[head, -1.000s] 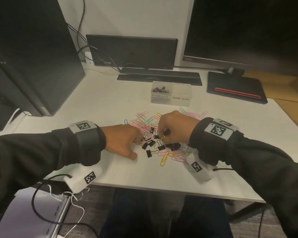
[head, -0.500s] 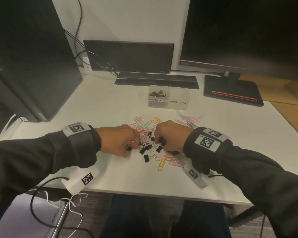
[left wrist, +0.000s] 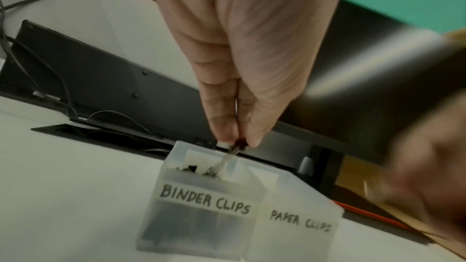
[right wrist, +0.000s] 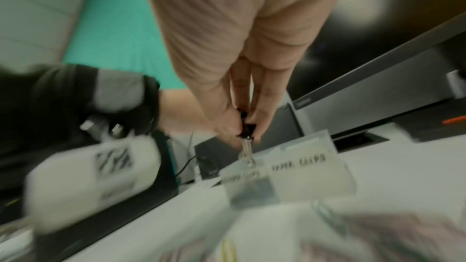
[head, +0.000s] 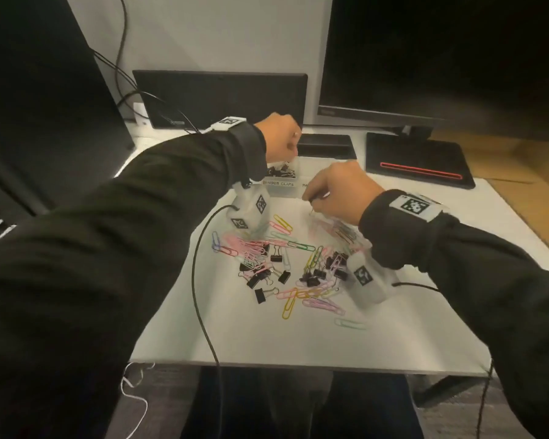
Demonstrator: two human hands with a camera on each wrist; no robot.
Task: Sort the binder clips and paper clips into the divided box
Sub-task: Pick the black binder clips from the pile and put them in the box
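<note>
A frosted divided box (head: pixel 281 189) (left wrist: pixel 201 214) stands mid-table, its compartments labelled BINDER CLIPS and PAPER CLIPS. My left hand (head: pixel 281 137) (left wrist: pixel 238 142) hovers over the binder-clip compartment and pinches a black binder clip (left wrist: pixel 237 146) whose wire handles hang down into the opening. My right hand (head: pixel 311 198) (right wrist: pixel 246 130) is just in front of the box, pinching another black binder clip (right wrist: pixel 246 129) with its handles dangling. Black clips (head: pixel 281 171) lie in the binder compartment. A mixed pile of coloured paper clips (head: pixel 287 307) and black binder clips (head: pixel 260 294) is spread nearer me.
A dark computer tower (head: pixel 38 106) stands at the left, a monitor (head: pixel 425 58) with a red-striped base (head: pixel 419 166) at the back right. A flat black device (head: pixel 219 96) and cables (head: pixel 121 74) lie behind the box. A black cable (head: pixel 200 296) crosses the table from my left wrist.
Both hands left the pile and moved forward to the box, each carrying a binder clip. My left hand rose above the binder-clip compartment; the right stopped short of the box front.
</note>
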